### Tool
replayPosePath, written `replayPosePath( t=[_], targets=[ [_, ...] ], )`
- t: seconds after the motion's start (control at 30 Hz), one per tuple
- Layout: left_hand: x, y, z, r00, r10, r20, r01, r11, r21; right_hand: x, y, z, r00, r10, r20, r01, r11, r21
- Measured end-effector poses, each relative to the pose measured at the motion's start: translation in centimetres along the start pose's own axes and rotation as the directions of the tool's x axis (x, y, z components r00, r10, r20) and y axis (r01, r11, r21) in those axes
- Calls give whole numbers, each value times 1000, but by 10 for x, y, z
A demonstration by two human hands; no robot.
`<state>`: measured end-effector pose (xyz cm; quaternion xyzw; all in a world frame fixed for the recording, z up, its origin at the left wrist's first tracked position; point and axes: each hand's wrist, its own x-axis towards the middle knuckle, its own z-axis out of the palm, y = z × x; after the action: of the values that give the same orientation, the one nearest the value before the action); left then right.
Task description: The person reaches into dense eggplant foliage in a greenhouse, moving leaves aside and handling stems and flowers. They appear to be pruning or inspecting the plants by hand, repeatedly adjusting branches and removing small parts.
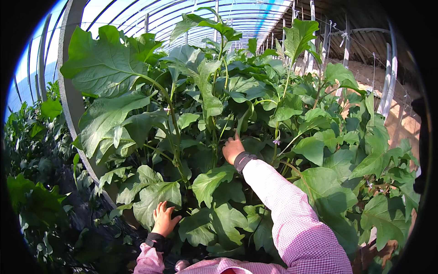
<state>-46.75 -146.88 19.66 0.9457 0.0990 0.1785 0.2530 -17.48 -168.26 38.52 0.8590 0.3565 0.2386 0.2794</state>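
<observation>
Tall eggplant plants with broad lobed leaves fill the space before me. My left hand (pixel 163 219) is low down, its fingers spread and holding nothing, at the lower edge of a large eggplant leaf (pixel 155 197). Farther in, my right hand (pixel 233 149) reaches among the foliage, just right of an upright green stem (pixel 214 147). Its index finger points up towards a hanging leaf (pixel 243 121); the other fingers are curled, and whether they pinch anything is hidden. A pale purple flower (pixel 277 141) hangs to the right of that hand.
A grey post (pixel 71 85) leans close on the left, beside dark ground sheeting (pixel 85 205). Overhead curves the greenhouse's ribbed film roof (pixel 164 13). Pale posts (pixel 388 82) and strings stand on the right before an earthen wall (pixel 407 126).
</observation>
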Motion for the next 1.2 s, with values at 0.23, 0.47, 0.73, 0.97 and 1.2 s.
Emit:
replayPosePath(
  t=[0.23, 0.47, 0.73, 0.97, 1.2],
  targets=[
    [7, 7, -1, 1000, -24, -6, 24, 999, 26, -28, -93, 44, 936, 48, 348, -253, 778, 575],
    [12, -22, 16, 994, 29, -105, -18, 994, 103, -170, -179, 142, 897, -234, 375, 21, 870, 493],
    [28, -38, 26, 992, -9, -128, 33, 982, 187, -232, -147, 186, 830, -207, 518, 1, 929, 370],
    [30, -19, 32, 948, 50, -314, -49, 999, 11, -241, -150, 193, 836, -122, 535, -66, 945, 320],
    [29, 31, 16, 985, 8, -170, -60, 951, -303, -248, -171, 177, 914, -28, 406, -154, 900, 408]
  ],
)
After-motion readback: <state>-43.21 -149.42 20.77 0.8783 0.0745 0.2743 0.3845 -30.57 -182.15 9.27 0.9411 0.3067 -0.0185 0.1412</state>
